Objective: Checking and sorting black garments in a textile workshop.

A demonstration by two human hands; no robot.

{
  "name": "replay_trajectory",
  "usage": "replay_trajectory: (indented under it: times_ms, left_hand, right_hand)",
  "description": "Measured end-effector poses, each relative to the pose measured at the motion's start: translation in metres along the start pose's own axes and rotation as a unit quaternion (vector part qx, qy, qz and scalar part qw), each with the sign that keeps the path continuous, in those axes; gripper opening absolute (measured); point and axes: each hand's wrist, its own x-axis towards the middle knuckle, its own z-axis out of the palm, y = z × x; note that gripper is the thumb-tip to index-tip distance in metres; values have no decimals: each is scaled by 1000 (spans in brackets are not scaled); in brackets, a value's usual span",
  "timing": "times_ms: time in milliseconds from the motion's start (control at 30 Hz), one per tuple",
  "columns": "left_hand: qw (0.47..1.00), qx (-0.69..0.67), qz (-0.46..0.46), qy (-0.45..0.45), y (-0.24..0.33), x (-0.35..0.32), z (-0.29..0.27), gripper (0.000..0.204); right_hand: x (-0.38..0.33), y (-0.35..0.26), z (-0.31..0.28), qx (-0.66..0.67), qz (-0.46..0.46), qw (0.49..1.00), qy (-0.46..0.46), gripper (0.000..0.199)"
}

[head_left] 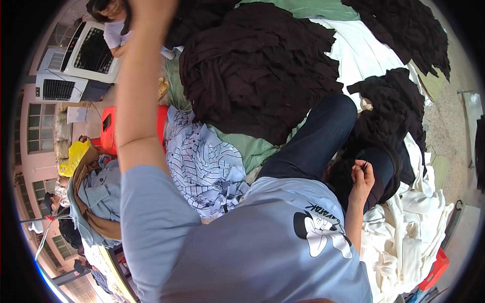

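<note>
The right hand (361, 174) was closed, thumb pinched against fingers, above the lap; I could not tell whether it gripped anything. Dark cloth (339, 178) lay just to its left. White garments (404, 232) were heaped behind its right side, striped fabric (202, 161) well left, and a large dark pile (257, 70) ahead-left. The left hand (154, 9), raised farthest, was blurred and cut off, its grip unclear.

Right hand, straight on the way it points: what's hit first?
Probably the dark brown cloth heaped just beyond the fingertips of the right hand. Depth is unclear in this single view, so the gap can't be judged.
</note>
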Motion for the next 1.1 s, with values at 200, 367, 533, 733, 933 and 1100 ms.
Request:
replay_trajectory:
  times_ms: [200, 367, 533, 733, 933, 1100]
  left_hand:
    - [895, 174, 146, -384, -38, -241, 109, 41]
    - [763, 95, -184, -612, -27, -384, 129, 43]
    - [720, -31, -221, -657, -8, -399, 127, 35]
    - [728, -194, -282, -594, 4, -381, 65, 22]
    - [719, -280, -386, -506, 49, -353, 29, 17]
    - [729, -333, -404, -441, 96, -343, 14, 15]
  right_hand:
    - [-11, 0, -3, -10, 21, 1000, 5, 11]
    - [-20, 2, -18, -79, 3, 996, 29, 15]
    - [1, 17, -74, -381, -164, 899, 142, 18]
    - [47, -9, -96, -596, -112, 771, 193, 41]
    - [33, -9, -107, -533, -106, 832, 109, 23]
    - [47, 25, -164, -313, -78, 920, 223, 50]
